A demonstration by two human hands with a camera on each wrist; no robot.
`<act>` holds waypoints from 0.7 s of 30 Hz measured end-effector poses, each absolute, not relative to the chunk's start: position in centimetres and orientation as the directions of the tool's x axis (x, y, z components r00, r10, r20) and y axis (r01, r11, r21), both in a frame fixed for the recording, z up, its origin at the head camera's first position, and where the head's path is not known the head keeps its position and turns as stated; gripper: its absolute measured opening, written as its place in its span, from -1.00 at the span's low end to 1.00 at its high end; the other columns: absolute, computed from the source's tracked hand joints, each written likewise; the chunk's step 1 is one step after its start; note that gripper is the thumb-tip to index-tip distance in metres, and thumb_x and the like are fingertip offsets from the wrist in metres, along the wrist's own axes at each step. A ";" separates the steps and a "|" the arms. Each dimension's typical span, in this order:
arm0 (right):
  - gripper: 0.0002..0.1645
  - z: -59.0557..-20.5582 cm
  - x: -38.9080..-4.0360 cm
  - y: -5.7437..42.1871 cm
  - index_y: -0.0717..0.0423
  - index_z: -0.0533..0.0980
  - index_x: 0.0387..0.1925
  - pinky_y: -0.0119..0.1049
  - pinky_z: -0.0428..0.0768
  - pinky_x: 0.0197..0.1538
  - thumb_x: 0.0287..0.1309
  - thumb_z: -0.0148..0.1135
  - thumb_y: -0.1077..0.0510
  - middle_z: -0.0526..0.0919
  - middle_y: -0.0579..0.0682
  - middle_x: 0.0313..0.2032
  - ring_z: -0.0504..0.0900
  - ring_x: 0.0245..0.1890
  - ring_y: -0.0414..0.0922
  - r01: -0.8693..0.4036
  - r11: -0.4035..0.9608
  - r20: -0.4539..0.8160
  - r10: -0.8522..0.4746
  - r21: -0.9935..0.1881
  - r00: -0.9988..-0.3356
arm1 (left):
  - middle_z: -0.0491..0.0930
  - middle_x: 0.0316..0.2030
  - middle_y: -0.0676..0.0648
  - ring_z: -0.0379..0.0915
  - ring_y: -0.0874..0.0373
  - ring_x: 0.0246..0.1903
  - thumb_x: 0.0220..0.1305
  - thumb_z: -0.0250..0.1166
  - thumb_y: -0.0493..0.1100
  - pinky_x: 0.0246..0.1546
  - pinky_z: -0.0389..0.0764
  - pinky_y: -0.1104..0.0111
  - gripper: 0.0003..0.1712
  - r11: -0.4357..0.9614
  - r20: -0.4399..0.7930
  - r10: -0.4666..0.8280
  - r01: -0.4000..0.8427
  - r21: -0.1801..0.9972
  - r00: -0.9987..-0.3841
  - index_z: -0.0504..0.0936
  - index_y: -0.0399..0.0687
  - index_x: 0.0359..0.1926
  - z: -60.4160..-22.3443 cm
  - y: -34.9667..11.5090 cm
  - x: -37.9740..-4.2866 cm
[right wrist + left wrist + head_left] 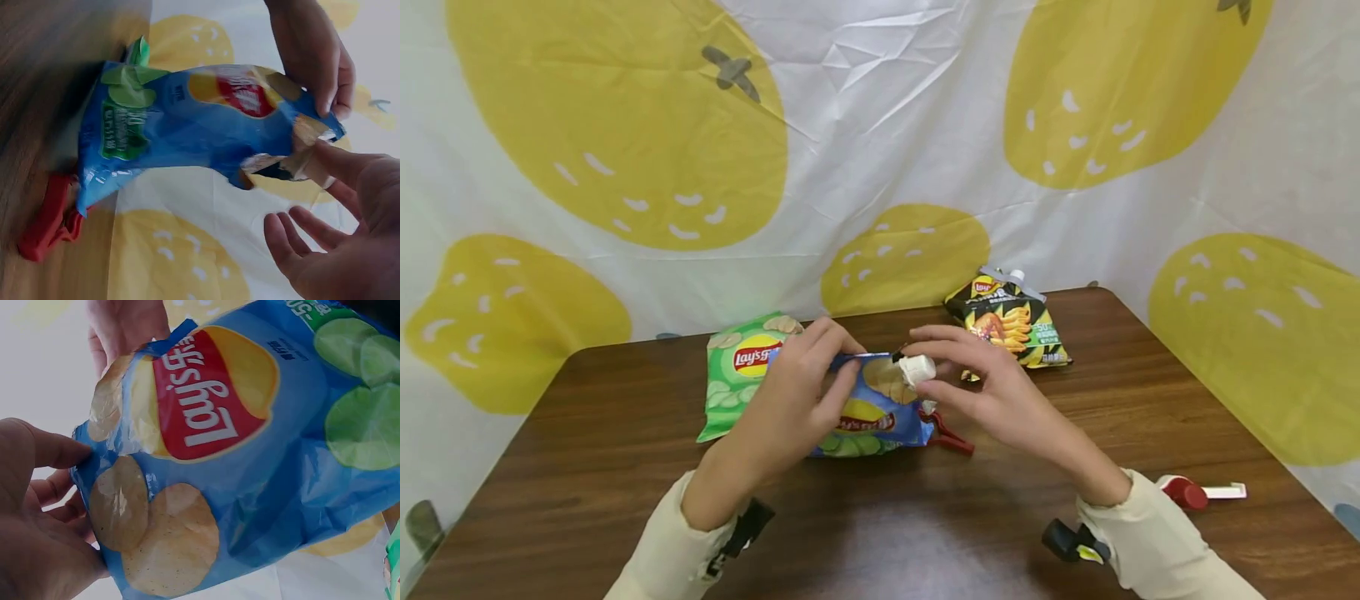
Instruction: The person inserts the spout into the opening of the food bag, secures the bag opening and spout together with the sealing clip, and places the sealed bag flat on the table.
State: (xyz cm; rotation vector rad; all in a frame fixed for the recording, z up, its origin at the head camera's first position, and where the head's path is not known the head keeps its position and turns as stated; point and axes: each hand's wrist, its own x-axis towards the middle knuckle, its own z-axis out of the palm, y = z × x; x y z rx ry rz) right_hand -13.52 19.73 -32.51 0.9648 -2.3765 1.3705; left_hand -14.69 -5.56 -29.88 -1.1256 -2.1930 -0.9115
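A blue Lay's potato chip bag [876, 417] stands over the table with its top edge torn at the right. My left hand [808, 379] pinches that top edge, thumb on the printed front [181, 419] and fingers behind. At the torn corner, the thumb and index finger of my right hand [977, 375] pinch the bag's ragged edge, where a pale, rolled piece [917, 369] shows. The other right fingers spread loosely in the right wrist view. Silvery lining [265, 164] shows along the tear. The bag's inside is hidden.
A green Lay's bag [726, 383] lies behind my left hand. At the back right is a black chip bag [1015, 325] with a grey sealing clip across its top. A red clip [952, 437] lies beside the blue bag; a red-and-white clip [1187, 492] sits near my right sleeve.
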 end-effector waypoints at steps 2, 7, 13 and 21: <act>-0.56 -32.6 -13.5 19.6 -0.06 0.59 0.16 -0.25 0.64 -0.08 0.25 0.34 0.23 0.51 -0.12 0.26 0.68 -0.08 -0.13 -0.604 0.274 0.473 -0.417 -0.749 -0.776 | 0.52 -0.27 0.00 0.43 0.16 -0.28 0.34 0.22 -0.32 -0.23 0.48 0.27 -0.96 0.422 0.691 0.484 0.835 0.352 -0.536 0.59 -0.15 -0.25 -29.7 -5.6 -14.6; -0.60 -32.7 -13.4 19.6 0.10 0.55 0.17 -0.21 0.67 -0.14 0.31 0.24 0.28 0.65 0.07 0.02 0.70 -0.10 -0.02 -0.447 0.103 0.365 -0.433 -0.889 -0.825 | 0.52 -0.29 -0.01 0.45 0.18 -0.26 0.30 0.22 -0.35 -0.21 0.52 0.29 -0.95 0.433 0.714 0.437 0.824 0.366 -0.547 0.58 -0.14 -0.27 -29.6 -5.5 -14.4; -0.66 -32.5 -13.1 19.2 0.12 0.58 0.10 -0.25 0.64 -0.23 0.31 0.25 0.26 0.69 0.11 -0.13 0.67 -0.24 -0.03 -0.436 0.093 0.363 -0.416 -0.895 -0.834 | 0.50 -0.33 -0.02 0.46 0.17 -0.31 0.24 0.25 -0.38 -0.28 0.55 0.33 -0.94 0.479 0.731 0.378 0.796 0.371 -0.568 0.55 -0.17 -0.32 -29.7 -5.4 -14.3; -0.72 -32.8 -12.3 18.0 0.13 0.64 0.00 -0.33 0.35 -0.66 0.25 0.33 0.24 0.65 0.08 -0.49 0.39 -0.68 -0.24 -0.446 0.201 0.362 -0.347 -0.872 -0.865 | 0.48 -0.35 -0.06 0.46 0.11 -0.39 0.24 0.24 -0.38 -0.36 0.56 0.32 -0.95 0.527 0.753 0.362 0.787 0.320 -0.549 0.54 -0.18 -0.33 -30.1 -5.0 -14.4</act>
